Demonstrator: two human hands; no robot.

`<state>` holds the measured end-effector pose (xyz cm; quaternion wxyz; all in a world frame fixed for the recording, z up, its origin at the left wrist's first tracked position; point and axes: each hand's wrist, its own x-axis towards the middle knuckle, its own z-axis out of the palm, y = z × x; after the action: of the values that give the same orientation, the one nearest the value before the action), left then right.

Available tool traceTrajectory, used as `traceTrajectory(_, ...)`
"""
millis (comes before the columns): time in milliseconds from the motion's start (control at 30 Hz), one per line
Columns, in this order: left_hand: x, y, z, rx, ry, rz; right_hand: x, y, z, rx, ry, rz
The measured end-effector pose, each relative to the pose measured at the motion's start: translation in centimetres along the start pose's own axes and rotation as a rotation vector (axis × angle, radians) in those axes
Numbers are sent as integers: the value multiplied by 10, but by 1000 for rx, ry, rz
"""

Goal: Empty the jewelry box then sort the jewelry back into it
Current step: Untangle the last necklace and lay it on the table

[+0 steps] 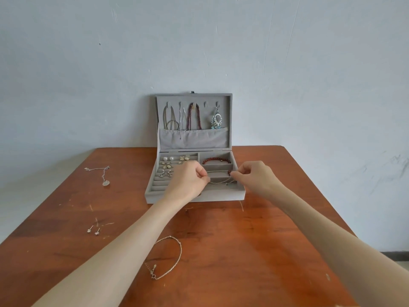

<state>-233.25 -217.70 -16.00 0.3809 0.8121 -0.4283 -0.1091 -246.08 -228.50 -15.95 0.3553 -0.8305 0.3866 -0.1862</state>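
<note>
A grey velvet jewelry box [221, 197] stands open at the table's far middle, its lid upright against the wall. Necklaces [171, 118] and a dangling silver earring [216, 121] hang inside the lid. Earrings [168, 166] fill the left ring rows, and a red bead bracelet [215, 160] lies in the back right compartment. My left hand [190, 180] and my right hand [254, 176] each pinch one end of a thin cord bracelet [220, 176], stretched over the box's middle right compartment.
On the wooden table [243, 251] lie a silver pendant chain [100, 172] at the far left, a pair of small stud earrings [94, 230] nearer left, and a silver chain bracelet [168, 258] between my forearms. The table's right edge runs close to my right arm.
</note>
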Motion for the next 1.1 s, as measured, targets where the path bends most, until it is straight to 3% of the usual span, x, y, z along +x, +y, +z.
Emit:
traceTrajectory(300,6,-5,10,80,25,85,5,2,3,-338,-6,-132)
traceTrajectory(533,-11,-4,-7,84,-35,142,-14,0,3,-315,62,-163)
traceTrajectory(767,-69,-9,-45,66,-75,195,-81,-6,30,-136,174,-311)
traceTrajectory(1100,-115,-49,-66,269,-198,-71,-123,-7,62,-136,22,-342)
